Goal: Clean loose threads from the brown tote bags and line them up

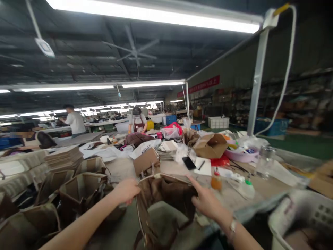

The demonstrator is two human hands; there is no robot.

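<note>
A brown fabric bag (143, 215) stands with its mouth up in front of me, a pale panel showing inside. My left hand (128, 191) is closed on the left side of its rim, fingers pinched at the edge. At the right side of the rim, my right hand (208, 201) has its index finger stretched along the edge and its thumb bent inward over the bag wall. Its other fingers are mostly hidden. Behind the bag, a piece of brown board (146, 161) leans on the table.
Several open brown bags (83, 187) stand at left beside stacked boards (63, 157). Across the table lie a phone (188, 163), an orange bottle (216, 180), a clear jug (264, 161) and a pink basin (241, 155). A white basket (279, 213) is at lower right. Co-workers are farther back.
</note>
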